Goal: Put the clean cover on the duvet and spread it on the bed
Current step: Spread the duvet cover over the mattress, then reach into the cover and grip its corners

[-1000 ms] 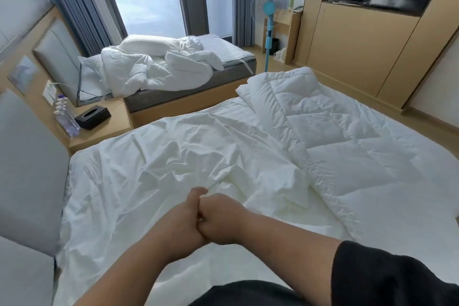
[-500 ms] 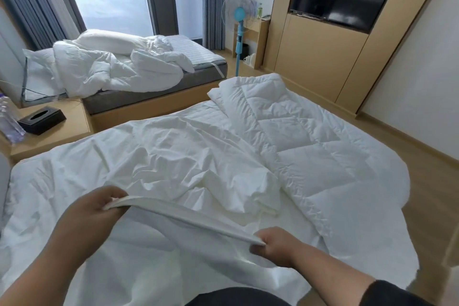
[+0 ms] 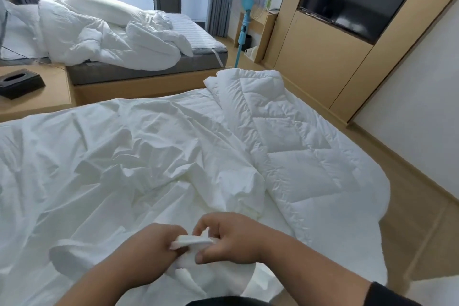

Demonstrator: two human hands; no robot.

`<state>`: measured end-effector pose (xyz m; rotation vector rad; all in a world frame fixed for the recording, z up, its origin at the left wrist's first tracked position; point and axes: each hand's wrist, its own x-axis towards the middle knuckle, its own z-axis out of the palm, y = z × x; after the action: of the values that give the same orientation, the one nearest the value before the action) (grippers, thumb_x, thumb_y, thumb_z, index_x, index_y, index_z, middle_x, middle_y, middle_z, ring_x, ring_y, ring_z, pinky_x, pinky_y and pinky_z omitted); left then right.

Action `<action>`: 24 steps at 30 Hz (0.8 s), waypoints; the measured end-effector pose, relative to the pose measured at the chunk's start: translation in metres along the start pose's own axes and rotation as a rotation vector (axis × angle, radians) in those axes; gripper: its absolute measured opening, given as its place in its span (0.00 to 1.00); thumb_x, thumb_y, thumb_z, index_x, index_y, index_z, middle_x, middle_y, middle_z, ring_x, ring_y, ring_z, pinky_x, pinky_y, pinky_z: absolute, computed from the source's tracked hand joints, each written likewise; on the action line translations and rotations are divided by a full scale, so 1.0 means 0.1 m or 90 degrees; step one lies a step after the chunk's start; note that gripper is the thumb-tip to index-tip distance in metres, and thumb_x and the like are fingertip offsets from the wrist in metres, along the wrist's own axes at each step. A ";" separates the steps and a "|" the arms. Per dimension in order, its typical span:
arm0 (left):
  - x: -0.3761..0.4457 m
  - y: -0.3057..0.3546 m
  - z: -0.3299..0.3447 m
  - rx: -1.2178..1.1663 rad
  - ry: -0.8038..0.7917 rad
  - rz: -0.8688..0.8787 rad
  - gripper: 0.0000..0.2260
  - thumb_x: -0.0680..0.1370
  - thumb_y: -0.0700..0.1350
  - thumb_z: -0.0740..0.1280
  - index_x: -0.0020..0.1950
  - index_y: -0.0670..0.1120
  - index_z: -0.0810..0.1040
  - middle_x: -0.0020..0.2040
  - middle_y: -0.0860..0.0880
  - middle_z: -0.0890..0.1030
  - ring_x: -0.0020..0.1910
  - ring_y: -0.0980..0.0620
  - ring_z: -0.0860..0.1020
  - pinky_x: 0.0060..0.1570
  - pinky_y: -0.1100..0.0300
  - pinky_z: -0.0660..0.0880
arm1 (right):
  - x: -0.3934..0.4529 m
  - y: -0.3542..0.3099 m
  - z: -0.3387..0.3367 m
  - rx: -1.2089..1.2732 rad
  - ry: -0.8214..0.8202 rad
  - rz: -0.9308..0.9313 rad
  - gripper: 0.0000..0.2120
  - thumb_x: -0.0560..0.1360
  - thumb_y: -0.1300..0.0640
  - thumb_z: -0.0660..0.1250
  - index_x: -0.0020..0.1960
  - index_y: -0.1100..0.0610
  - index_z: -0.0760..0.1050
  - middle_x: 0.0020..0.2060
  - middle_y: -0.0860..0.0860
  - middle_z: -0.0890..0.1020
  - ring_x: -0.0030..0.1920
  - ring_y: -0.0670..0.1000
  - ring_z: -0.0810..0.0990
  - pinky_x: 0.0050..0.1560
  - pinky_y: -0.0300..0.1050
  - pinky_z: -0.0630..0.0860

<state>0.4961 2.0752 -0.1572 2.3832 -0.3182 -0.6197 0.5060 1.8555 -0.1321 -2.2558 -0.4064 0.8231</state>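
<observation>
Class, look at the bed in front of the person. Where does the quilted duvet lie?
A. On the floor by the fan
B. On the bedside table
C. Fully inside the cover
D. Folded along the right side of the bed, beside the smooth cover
D: the quilted duvet lies bare and folded along the right side of the bed, next to the wrinkled cover, whose edge both hands pinch.

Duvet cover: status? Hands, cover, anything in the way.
Both hands, left hand and right hand, pinch the cover edge together. Duvet uncovered, lying on the bed's right side. Nothing in the way.
</observation>
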 end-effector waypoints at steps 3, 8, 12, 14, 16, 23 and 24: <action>0.09 0.10 0.08 -0.221 0.139 -0.025 0.07 0.76 0.47 0.65 0.39 0.52 0.80 0.35 0.51 0.81 0.33 0.57 0.76 0.36 0.59 0.73 | 0.06 0.55 -0.05 0.011 -0.049 0.040 0.15 0.70 0.44 0.76 0.52 0.47 0.77 0.46 0.40 0.80 0.47 0.40 0.79 0.53 0.41 0.76; 0.35 0.39 0.05 -0.448 0.328 -0.045 0.10 0.74 0.49 0.63 0.46 0.48 0.84 0.39 0.46 0.82 0.37 0.48 0.79 0.39 0.56 0.73 | 0.38 1.55 -0.10 0.080 -0.100 0.065 0.08 0.68 0.42 0.74 0.47 0.38 0.82 0.42 0.34 0.80 0.44 0.34 0.77 0.49 0.29 0.73; 0.70 0.52 0.30 -0.396 0.376 -0.165 0.06 0.82 0.45 0.67 0.49 0.50 0.85 0.42 0.46 0.84 0.40 0.46 0.81 0.44 0.50 0.74 | 0.79 2.46 -0.44 0.180 -0.136 0.196 0.08 0.69 0.46 0.71 0.48 0.44 0.84 0.38 0.42 0.82 0.40 0.41 0.79 0.45 0.38 0.75; 0.86 0.56 0.52 -0.364 0.382 -0.257 0.09 0.83 0.43 0.65 0.49 0.52 0.84 0.40 0.46 0.83 0.37 0.47 0.79 0.41 0.52 0.74 | 1.05 2.93 -0.66 0.177 -0.112 0.254 0.14 0.71 0.47 0.71 0.52 0.54 0.82 0.41 0.48 0.81 0.39 0.45 0.79 0.43 0.41 0.74; 1.04 0.56 0.75 -0.356 0.374 -0.358 0.08 0.82 0.44 0.65 0.48 0.53 0.83 0.39 0.47 0.82 0.36 0.41 0.79 0.39 0.52 0.76 | 1.36 3.32 -0.89 0.127 -0.106 0.292 0.20 0.74 0.46 0.72 0.59 0.58 0.79 0.50 0.51 0.82 0.48 0.49 0.80 0.50 0.45 0.76; 1.46 0.59 1.48 -0.404 0.260 -0.589 0.09 0.77 0.60 0.67 0.51 0.59 0.83 0.43 0.51 0.85 0.43 0.50 0.83 0.45 0.52 0.81 | 2.46 4.10 -1.49 -0.004 0.064 0.379 0.49 0.71 0.39 0.75 0.79 0.60 0.53 0.75 0.59 0.65 0.74 0.62 0.66 0.70 0.53 0.67; 1.47 0.56 1.55 -0.394 0.229 -0.606 0.12 0.74 0.63 0.65 0.51 0.59 0.83 0.42 0.52 0.84 0.41 0.51 0.83 0.43 0.55 0.80 | 2.60 4.16 -1.54 0.020 0.058 0.413 0.53 0.70 0.37 0.75 0.80 0.59 0.50 0.76 0.59 0.63 0.74 0.63 0.65 0.71 0.56 0.69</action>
<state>0.5404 1.8960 -0.2780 1.8622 1.0653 -0.5490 0.8251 1.6097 -0.4524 -2.4040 0.4071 1.0211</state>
